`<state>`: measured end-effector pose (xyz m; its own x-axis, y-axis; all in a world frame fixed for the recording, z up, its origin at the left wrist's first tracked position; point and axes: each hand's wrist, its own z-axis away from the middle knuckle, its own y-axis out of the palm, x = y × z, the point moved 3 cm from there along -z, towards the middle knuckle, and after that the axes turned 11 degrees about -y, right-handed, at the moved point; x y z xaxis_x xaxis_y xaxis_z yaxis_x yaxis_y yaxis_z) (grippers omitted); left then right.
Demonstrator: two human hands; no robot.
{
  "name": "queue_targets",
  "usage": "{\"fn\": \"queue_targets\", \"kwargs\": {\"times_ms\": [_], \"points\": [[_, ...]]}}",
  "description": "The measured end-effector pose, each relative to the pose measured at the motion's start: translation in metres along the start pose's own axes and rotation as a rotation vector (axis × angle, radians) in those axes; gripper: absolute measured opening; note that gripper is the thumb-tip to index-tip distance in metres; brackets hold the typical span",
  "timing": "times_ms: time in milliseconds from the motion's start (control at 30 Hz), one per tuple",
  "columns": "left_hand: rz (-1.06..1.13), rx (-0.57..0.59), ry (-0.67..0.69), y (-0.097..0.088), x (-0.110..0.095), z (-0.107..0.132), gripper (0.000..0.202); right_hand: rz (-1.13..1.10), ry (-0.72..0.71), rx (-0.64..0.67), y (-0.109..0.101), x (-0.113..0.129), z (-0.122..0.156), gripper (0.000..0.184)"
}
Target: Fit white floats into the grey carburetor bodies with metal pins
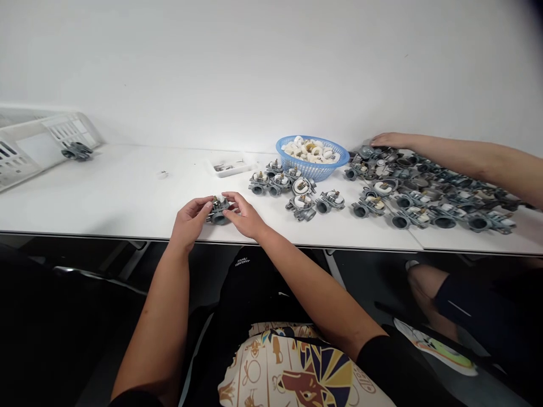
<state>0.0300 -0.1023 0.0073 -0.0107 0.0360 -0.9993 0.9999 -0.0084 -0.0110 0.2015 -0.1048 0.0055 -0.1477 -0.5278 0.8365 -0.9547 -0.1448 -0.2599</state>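
A grey metal carburetor body with brass parts on top sits near the table's front edge, between my two hands. My left hand grips its left side with thumb and fingers. From the other side my right hand holds it, fingertips at the top and thumb lower down. Several similar carburetors with white floats stand to the right. Behind them is a blue plastic basket heaped with white ring-shaped floats. A small white tray with tiny metal pins lies beyond my hands.
At the right, another person's hand reaches over a large cluster of carburetors. A white slotted crate stands at the far left, with a lone carburetor beside it. A small white piece lies left of the tray.
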Motion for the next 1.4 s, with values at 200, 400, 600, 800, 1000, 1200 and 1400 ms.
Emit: {"fn": "queue_targets", "kwargs": {"times_ms": [200, 400, 600, 800, 1000, 1200, 1400], "points": [[0.044, -0.005, 0.070, -0.001, -0.002, 0.002, 0.037, 0.009, -0.057, 0.008, 0.000, 0.004, 0.000, 0.035], [-0.070, -0.101, 0.170, 0.001, -0.006, 0.009, 0.032, 0.017, -0.066, -0.001, 0.000, 0.000, 0.000, 0.032], [-0.104, -0.174, 0.196, 0.003, -0.007, 0.009, 0.045, 0.037, -0.005, 0.002, 0.001, -0.002, 0.000, 0.030], [-0.302, -0.179, 0.162, 0.000, -0.018, 0.017, 0.060, 0.045, -0.001, 0.002, 0.000, 0.001, 0.001, 0.024], [-0.786, -0.132, 0.278, -0.003, -0.037, 0.028, 0.033, 0.048, -0.070, 0.026, 0.000, 0.007, 0.000, 0.014], [-0.563, -0.012, 0.192, -0.009, -0.030, 0.023, 0.032, 0.054, -0.098, 0.044, -0.001, 0.008, 0.000, 0.013], [-0.425, 0.082, 0.067, -0.017, -0.035, -0.001, 0.040, 0.113, -0.056, 0.031, -0.001, 0.007, 0.001, 0.014]]}}
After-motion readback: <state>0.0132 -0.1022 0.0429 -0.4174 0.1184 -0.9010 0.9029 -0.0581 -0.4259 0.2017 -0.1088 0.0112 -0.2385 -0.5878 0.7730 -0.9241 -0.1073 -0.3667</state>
